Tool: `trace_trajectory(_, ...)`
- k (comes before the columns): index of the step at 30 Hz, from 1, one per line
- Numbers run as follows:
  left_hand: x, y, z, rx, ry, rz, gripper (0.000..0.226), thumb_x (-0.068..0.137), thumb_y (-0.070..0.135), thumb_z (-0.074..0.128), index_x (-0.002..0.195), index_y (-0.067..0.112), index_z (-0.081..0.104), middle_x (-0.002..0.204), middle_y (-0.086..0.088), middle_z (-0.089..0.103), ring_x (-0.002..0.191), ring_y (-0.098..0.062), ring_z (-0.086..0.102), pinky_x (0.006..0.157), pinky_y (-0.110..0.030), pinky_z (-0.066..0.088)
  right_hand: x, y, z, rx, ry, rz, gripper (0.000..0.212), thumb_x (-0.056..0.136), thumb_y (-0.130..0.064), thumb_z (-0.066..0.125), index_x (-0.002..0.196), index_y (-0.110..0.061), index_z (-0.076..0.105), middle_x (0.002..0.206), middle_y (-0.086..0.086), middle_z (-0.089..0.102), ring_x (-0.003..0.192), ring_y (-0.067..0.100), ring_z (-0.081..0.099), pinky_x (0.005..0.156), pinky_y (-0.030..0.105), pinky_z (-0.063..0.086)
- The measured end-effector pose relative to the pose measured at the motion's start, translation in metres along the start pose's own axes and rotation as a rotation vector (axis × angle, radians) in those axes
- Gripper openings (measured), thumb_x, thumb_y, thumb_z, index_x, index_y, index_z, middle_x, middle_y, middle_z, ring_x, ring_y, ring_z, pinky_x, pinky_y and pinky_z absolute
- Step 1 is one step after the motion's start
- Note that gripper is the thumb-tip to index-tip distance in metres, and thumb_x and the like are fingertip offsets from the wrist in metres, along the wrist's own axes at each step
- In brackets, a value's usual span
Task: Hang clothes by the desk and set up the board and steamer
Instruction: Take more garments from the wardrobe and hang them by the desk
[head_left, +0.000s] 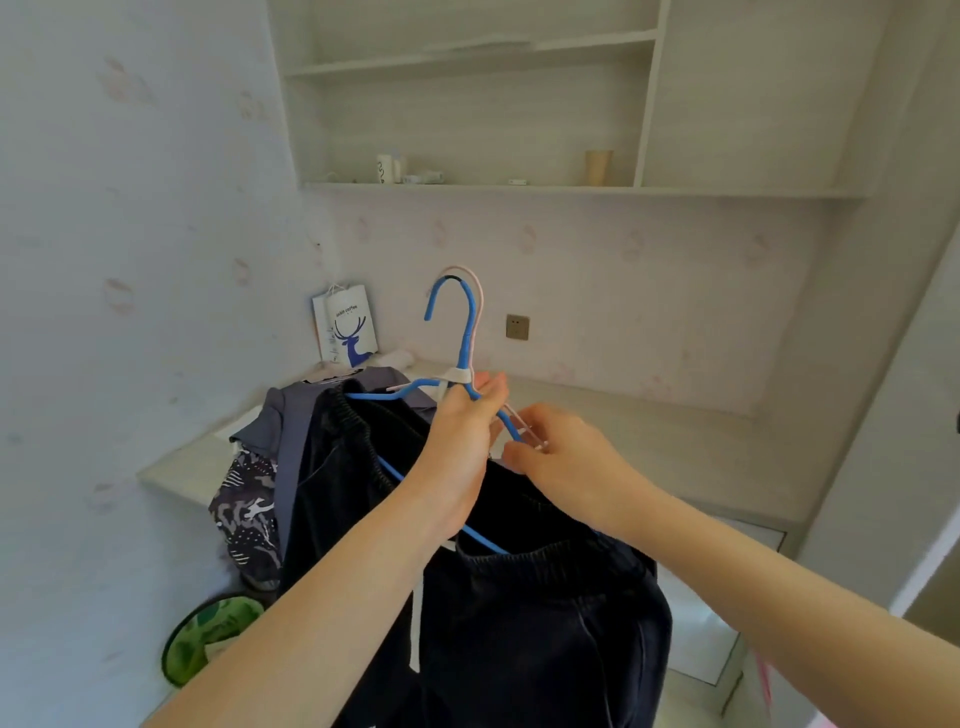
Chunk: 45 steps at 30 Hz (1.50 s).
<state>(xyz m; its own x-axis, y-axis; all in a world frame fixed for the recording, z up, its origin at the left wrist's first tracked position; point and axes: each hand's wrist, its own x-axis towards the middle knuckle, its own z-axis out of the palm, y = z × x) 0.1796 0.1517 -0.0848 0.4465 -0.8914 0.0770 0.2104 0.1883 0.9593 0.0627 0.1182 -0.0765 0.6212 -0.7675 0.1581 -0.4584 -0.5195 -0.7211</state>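
The blue wire hanger (470, 322) stands upright in the middle of my view, its hook pointing to twelve o'clock and opening toward nine, with a second, pale pink wire hanger (480, 296) pressed close behind it and a white band wrapped round both necks. Black trousers with an elastic waistband (545, 623) are draped over the blue hanger's bar and hang down toward six o'clock, a white drawstring (415, 623) dangling in front of them. My left hand (462, 441) comes in from seven o'clock and grips the blue hanger just under the neck, fingers curled round its right shoulder. My right hand (561, 457) reaches in from four o'clock; its fingertips are drawn together and pinch the end of the pink hanger's arm, just beside my left hand. All of this is held in the air above the pale wooden desk (649, 441), which runs along the wall from nine to three o'clock. At nine o'clock from the hanger a grey garment (291, 415) lies over the desk edge, and a dark patterned fabric with white shapes (247, 514) hangs below it. At eleven o'clock a white paper bag with a blue deer (345, 327) leans in the corner. At two o'clock a square wall socket (517, 327) sits on the wallpaper. At twelve, the light wall shelf (467, 187) carries a white cup (384, 167) and a tan paper cup (598, 166). At seven o'clock, on the floor, lies a round green leaf-printed thing (208, 634); I cannot tell what it is.
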Motion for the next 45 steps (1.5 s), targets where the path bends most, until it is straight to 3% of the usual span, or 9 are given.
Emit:
trace_trajectory(6, 0.043, -0.006, -0.018, 0.219, 0.066, 0.056, 0.029, 0.095, 0.041, 0.051, 0.121, 0.026, 0.052, 0.139, 0.0, 0.048, 0.133, -0.015, 0.042, 0.114, -0.044, 0.031, 0.063, 0.015, 0.013, -0.013, 0.004, -0.06, 0.022, 0.099, -0.022, 0.043, 0.098, -0.006, 0.058, 0.073, 0.0, 0.052, 0.062, 0.014, 0.043, 0.058, 0.028, 0.035)
trace_trajectory(10, 0.081, -0.004, -0.023, 0.347, 0.098, 0.077, 0.035, 0.093, 0.049, 0.052, 0.118, 0.025, 0.059, 0.123, -0.002, 0.057, 0.114, -0.011, 0.056, 0.107, -0.039, 0.041, 0.111, 0.027, 0.005, 0.048, -0.017, -0.108, 0.026, 0.098, -0.02, 0.046, 0.097, 0.001, 0.061, 0.07, 0.002, 0.046, 0.061, 0.013, 0.039, 0.058, 0.028, 0.032)
trace_trajectory(15, 0.126, -0.001, -0.025, 0.409, 0.084, 0.113, 0.037, 0.097, 0.036, 0.051, 0.133, 0.027, 0.055, 0.124, 0.027, 0.052, 0.115, 0.007, 0.049, 0.108, -0.029, 0.037, 0.17, 0.043, -0.009, 0.156, -0.022, -0.146, 0.019, 0.094, -0.019, 0.054, 0.079, -0.012, 0.064, 0.058, -0.009, 0.045, 0.054, 0.008, 0.039, 0.058, 0.024, 0.033)
trace_trajectory(18, 0.148, 0.005, -0.025, 0.424, 0.1, 0.111, 0.025, 0.098, 0.023, 0.05, 0.121, 0.025, 0.059, 0.127, 0.017, 0.059, 0.095, 0.008, 0.061, 0.085, -0.014, 0.047, 0.202, 0.05, -0.016, 0.224, -0.058, -0.125, 0.019, 0.091, -0.022, 0.059, 0.073, -0.018, 0.062, 0.061, -0.007, 0.051, 0.059, 0.009, 0.044, 0.063, 0.025, 0.037)
trace_trajectory(23, 0.177, 0.014, -0.044, 0.524, 0.133, 0.121, 0.024, 0.092, 0.027, 0.061, 0.114, 0.023, 0.071, 0.123, 0.008, 0.066, 0.109, -0.004, 0.063, 0.097, -0.03, 0.05, 0.243, 0.058, -0.024, 0.27, -0.103, -0.092, 0.022, 0.089, -0.023, 0.061, 0.07, -0.014, 0.064, 0.063, -0.003, 0.054, 0.061, 0.011, 0.046, 0.067, 0.027, 0.04)
trace_trajectory(30, 0.208, 0.035, -0.08, 0.532, 0.472, 0.328, 0.027, 0.097, 0.025, 0.053, 0.087, 0.011, 0.074, 0.076, -0.003, 0.076, 0.08, -0.012, 0.072, 0.084, -0.026, 0.052, 0.297, 0.057, -0.028, 0.285, -0.116, -0.111, 0.028, 0.089, -0.021, 0.062, 0.062, -0.017, 0.06, 0.058, -0.005, 0.053, 0.056, 0.008, 0.044, 0.062, 0.022, 0.038)
trace_trajectory(33, 0.23, 0.038, -0.105, 0.74, 0.569, 0.457, 0.016, 0.095, 0.024, 0.057, 0.093, 0.02, 0.072, 0.086, 0.009, 0.074, 0.087, -0.001, 0.066, 0.083, -0.019, 0.046, 0.321, 0.055, -0.025, 0.293, -0.112, -0.125, 0.028, 0.088, -0.023, 0.064, 0.062, -0.013, 0.062, 0.06, -0.002, 0.053, 0.06, 0.011, 0.044, 0.065, 0.025, 0.038)
trace_trajectory(38, 0.275, 0.035, -0.16, 1.08, 0.434, 0.405, 0.028, 0.096, 0.033, 0.053, 0.121, 0.025, 0.062, 0.119, 0.015, 0.061, 0.112, -0.007, 0.053, 0.096, -0.023, 0.038, 0.364, 0.046, -0.016, 0.327, -0.113, -0.147, 0.022, 0.088, -0.021, 0.063, 0.074, -0.005, 0.069, 0.064, 0.001, 0.056, 0.064, 0.014, 0.045, 0.071, 0.027, 0.039)
trace_trajectory(45, 0.331, 0.047, -0.225, 1.317, 0.38, 0.445, 0.031, 0.094, 0.036, 0.052, 0.119, 0.021, 0.061, 0.108, 0.012, 0.06, 0.102, -0.01, 0.054, 0.09, -0.026, 0.041, 0.44, 0.02, 0.003, 0.361, -0.114, -0.188, 0.018, 0.087, -0.019, 0.064, 0.078, -0.006, 0.072, 0.059, -0.004, 0.058, 0.061, 0.013, 0.046, 0.07, 0.027, 0.041)
